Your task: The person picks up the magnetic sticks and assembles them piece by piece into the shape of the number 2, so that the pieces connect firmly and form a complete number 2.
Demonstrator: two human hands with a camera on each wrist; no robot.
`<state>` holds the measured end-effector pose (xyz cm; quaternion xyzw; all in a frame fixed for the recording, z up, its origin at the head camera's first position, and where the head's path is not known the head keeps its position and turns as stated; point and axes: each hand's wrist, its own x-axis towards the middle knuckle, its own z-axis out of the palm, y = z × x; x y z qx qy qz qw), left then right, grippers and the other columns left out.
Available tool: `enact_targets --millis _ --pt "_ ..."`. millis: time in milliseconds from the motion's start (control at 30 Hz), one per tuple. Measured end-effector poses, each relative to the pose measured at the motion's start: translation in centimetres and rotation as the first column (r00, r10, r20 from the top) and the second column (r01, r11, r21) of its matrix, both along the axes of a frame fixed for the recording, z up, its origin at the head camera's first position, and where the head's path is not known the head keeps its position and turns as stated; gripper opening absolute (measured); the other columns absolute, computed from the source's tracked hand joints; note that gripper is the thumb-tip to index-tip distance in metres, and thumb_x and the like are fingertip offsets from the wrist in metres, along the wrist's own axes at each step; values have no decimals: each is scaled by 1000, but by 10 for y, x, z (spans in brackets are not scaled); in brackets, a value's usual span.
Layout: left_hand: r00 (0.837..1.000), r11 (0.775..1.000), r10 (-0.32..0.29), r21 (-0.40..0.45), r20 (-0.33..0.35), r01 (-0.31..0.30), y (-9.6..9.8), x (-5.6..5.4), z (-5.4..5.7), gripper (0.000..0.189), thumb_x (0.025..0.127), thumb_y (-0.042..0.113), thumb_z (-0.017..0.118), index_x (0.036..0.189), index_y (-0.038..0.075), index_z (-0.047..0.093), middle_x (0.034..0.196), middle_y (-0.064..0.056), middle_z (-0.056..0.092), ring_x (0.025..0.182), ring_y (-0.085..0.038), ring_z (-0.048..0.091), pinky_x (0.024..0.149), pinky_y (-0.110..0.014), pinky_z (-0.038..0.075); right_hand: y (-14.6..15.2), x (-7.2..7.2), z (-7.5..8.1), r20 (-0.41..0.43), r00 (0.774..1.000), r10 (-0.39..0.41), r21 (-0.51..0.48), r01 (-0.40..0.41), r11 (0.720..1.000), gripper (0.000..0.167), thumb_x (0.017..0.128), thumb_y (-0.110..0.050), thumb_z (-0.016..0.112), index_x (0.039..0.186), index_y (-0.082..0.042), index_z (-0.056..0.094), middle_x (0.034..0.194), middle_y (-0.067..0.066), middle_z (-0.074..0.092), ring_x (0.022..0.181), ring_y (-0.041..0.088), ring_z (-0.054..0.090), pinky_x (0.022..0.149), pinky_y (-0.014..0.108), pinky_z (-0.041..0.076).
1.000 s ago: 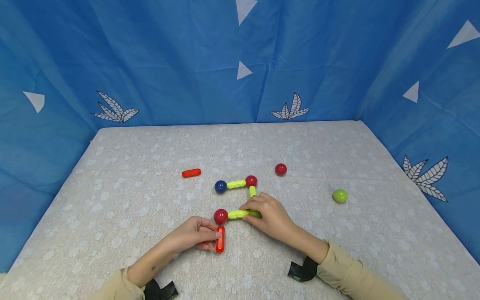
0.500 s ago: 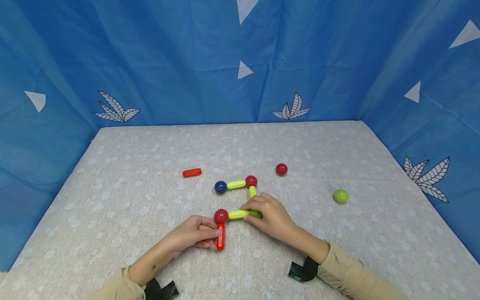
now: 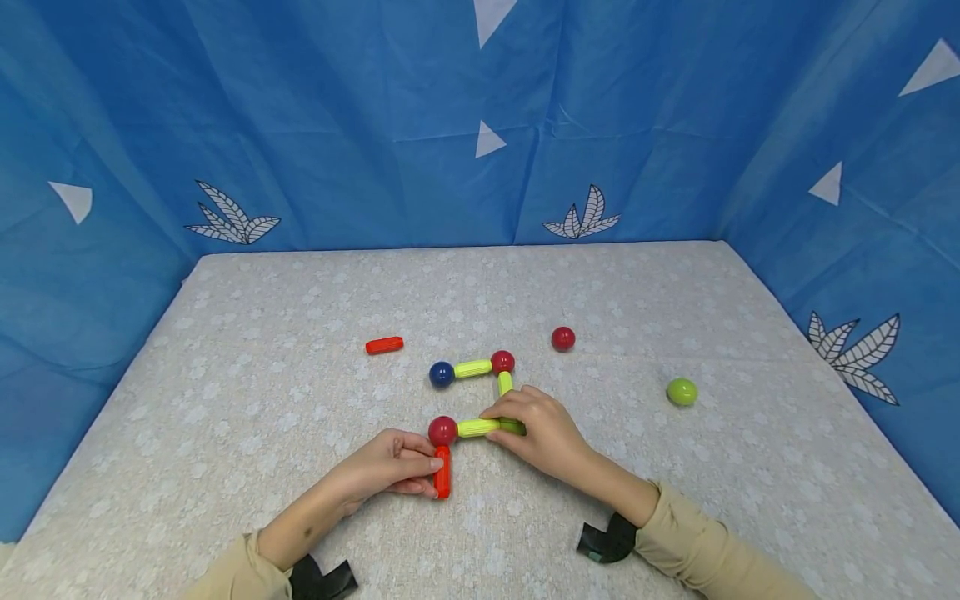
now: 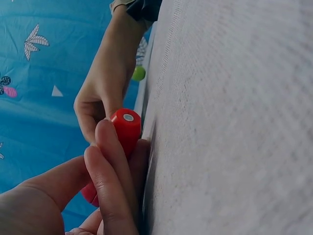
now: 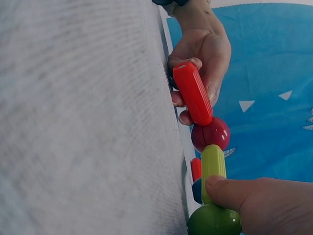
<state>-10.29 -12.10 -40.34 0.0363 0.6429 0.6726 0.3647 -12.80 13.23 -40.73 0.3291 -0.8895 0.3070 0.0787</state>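
My left hand pinches a red magnetic rod between thumb and fingers. The rod's far end touches a red ball; its free end shows a metal disc in the left wrist view. From that ball a yellow-green rod runs right to a green ball. My right hand grips this rod by the ball, partly covering both. Another yellow-green rod leads from under the hand to a second red ball. A third yellow-green rod joins that one to a blue ball.
A loose red rod lies to the left behind the chain. Toward the right are a loose red ball and a light green ball. A patterned cloth covers the table, with a blue curtain around it.
The red rod in my left hand has moved slightly away from me; the small gap to the red ball has closed and they now touch. My right hand has stayed almost still.
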Motion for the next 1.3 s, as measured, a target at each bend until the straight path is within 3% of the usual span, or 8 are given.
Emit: enact_targets --millis 233,533,667,833,933,1033,1167,1300 --pt "1000 1000 -2 -14 -24 2 1 -1 0 26 90 13 63 104 -8 61 76 -10 68 64 -15 66 64 -25 54 0 0 -1 -25 1000 3 -14 -3 1000 21 77 -19 79 97 -19 73 93 -13 64 76 2 46 63 23 42" --pt "999 1000 -5 -8 -33 5 1 -1 0 22 91 11 62 100 -8 61 74 -9 67 63 -14 65 64 -25 54 0 0 4 25 1000 18 10 -18 1000 23 78 -20 78 101 -17 72 95 -10 65 82 7 52 67 25 44" --pt "999 1000 -6 -19 -36 5 1 -1 1 20 91 12 62 99 -7 62 73 -8 67 63 -13 65 63 -24 53 8 -8 11 88 996 25 -75 -18 997 26 80 -15 76 105 -10 71 96 -4 65 73 9 51 61 25 45" --pt "999 1000 -11 -16 -36 10 2 -1 2 18 91 12 63 95 -5 61 71 -8 66 62 -13 64 62 -24 53 33 -32 20 136 980 -142 -256 173 951 20 86 -9 69 105 -5 70 90 -1 64 67 13 51 53 25 41" --pt "999 1000 -13 -8 -35 13 2 -1 2 17 91 11 62 94 -5 61 71 -8 66 62 -13 64 62 -24 53 54 -49 20 158 944 -289 -302 325 896 21 89 -9 66 109 -3 68 96 6 63 75 19 55 56 27 41" --pt "999 1000 -16 -7 -31 16 2 -1 2 16 91 11 62 94 -5 61 72 -8 66 62 -13 64 62 -24 53 69 -64 16 190 908 -374 -284 415 864 27 89 -9 65 114 0 65 105 14 60 80 25 56 59 28 43" --pt "1000 1000 -17 -11 -23 17 2 -1 1 16 91 11 62 94 -5 61 72 -8 66 62 -13 64 61 -23 53 76 -77 10 239 884 -401 -170 445 879 36 88 -11 66 121 3 59 114 20 54 81 27 56 60 31 46" --pt "1000 1000 -12 -20 -12 12 3 -1 1 16 91 11 62 94 -4 61 72 -8 66 62 -13 64 60 -22 53 75 -83 7 257 887 -384 -107 421 901 39 87 -10 68 122 4 58 110 22 55 80 28 56 63 35 47"
